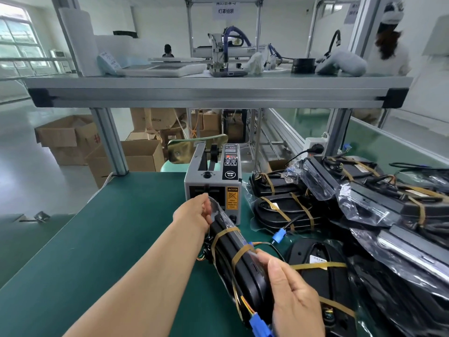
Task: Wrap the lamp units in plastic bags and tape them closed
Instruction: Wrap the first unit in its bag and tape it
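Head: left hand [194, 213], outstretched, grips lamp unit [234, 254]; right hand [292, 300] too

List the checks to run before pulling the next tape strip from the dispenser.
1. Lamp unit inside its plastic bag: ok.
2. Right hand grip on the near end: ok, fingers wrapped round it.
3. Left hand holding the far end at the tape dispenser outlet: ok.
4. Strip waiting at the outlet: cannot tell, the left hand hides it.
5. Two tape bands round the unit: ok, both in place.
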`<state>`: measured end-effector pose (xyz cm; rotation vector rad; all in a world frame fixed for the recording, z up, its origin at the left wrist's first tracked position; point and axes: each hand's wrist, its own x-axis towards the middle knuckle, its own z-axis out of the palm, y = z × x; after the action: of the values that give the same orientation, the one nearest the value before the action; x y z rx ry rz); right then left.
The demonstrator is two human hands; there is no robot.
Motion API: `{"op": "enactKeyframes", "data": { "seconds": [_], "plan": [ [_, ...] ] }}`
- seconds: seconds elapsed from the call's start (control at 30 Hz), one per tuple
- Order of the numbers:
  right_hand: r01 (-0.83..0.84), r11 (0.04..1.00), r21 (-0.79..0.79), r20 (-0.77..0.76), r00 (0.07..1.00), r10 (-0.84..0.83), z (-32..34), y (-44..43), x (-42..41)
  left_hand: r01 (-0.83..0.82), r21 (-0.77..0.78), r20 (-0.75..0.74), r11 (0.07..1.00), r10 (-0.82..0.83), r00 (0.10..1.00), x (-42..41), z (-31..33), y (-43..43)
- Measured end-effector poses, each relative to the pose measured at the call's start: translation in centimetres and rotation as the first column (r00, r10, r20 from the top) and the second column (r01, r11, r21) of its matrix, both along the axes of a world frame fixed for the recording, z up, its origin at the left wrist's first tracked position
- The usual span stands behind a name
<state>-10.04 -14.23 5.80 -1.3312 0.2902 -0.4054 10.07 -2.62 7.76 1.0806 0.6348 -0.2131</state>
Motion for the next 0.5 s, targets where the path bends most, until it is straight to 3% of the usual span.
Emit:
{"op": "enactKeyframes", "data": {
  "seconds": [0.2,0.3,0.4,0.5],
  "plan": [
    [-0.040,0.999,0.022,-0.037,0.998,0.041,0.3,0.1,-0.2,-0.101,-0.064,0.051,0.993,0.105,0.993,0.4,0.0,-0.5],
    [-0.059,0.998,0.009,-0.048,0.997,0.059,0.6,-0.2,-0.4,-0.139,0.010,0.201,0.990,0.134,0.970,-2.2,1.3,0.3],
    [-0.072,0.997,0.029,-0.077,0.994,0.074,0.4,-0.2,-0.1,0.056,0.174,0.442,0.983,-0.129,0.888,-7.8,2.9,2.2],
    [-0.078,0.997,0.024,-0.106,0.991,0.080,0.1,0.1,0.0,0.399,0.473,0.413,0.786,-0.597,0.688,-13.9,3.5,3.0]
  ]
}}
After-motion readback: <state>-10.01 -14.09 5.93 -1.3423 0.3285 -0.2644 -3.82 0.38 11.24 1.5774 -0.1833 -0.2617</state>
